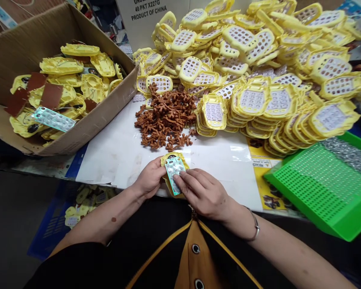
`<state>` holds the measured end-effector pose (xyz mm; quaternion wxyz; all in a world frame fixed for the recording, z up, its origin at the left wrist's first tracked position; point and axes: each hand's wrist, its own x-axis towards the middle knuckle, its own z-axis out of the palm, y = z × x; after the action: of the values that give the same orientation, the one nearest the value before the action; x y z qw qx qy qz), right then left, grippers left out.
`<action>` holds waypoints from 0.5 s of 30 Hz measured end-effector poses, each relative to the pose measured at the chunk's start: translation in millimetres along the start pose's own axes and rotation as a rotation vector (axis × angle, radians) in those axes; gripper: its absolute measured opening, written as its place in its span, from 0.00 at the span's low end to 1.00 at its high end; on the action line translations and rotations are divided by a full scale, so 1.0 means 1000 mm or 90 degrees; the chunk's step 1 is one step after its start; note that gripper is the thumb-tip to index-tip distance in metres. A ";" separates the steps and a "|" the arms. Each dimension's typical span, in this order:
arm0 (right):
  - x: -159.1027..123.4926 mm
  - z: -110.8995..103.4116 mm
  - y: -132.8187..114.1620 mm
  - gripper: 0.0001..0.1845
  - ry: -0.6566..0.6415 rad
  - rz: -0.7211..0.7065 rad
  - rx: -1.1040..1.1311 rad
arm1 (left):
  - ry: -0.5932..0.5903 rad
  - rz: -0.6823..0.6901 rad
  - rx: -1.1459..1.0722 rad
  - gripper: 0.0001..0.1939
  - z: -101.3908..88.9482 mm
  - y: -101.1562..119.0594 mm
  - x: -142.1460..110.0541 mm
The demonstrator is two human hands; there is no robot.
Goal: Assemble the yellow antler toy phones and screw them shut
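Near the table's front edge, my left hand (149, 176) is closed round the left side of a yellow plastic shell (184, 159). A thin circuit board (174, 168) with green edges and a silvery face lies over the shell, hiding most of its inside. A dark round part (172, 156) shows at the shell's top end. My right hand (200, 188) comes from the right with its fingertips pressed on the board's face; whether the thumb grips the shell from beneath is hidden. Just beyond my hands is a heap of brown rubbery button pieces (165, 116).
At left stands a cardboard box (90, 128) with yellow shells, brown boards and a green-edged board (53, 119). Yellow covers with hole grids (191, 69) are piled at the back, stacked ones (249, 100) nearer. A green basket (313, 192) holds small metal parts at right; a blue crate (49, 218) sits below.
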<state>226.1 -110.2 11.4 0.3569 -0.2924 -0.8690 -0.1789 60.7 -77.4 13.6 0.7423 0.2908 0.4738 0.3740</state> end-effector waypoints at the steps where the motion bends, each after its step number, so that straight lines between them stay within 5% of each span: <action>1: 0.000 0.000 0.000 0.09 -0.002 0.002 0.003 | 0.001 0.005 -0.005 0.16 0.000 0.000 0.000; 15: -0.004 0.002 -0.001 0.10 0.010 -0.004 0.002 | -0.023 0.011 -0.036 0.14 -0.001 0.002 -0.001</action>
<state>226.8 -111.1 7.5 0.3638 -0.2877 -0.8673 -0.1806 58.8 -77.3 15.8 0.7555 0.2802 0.4470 0.3884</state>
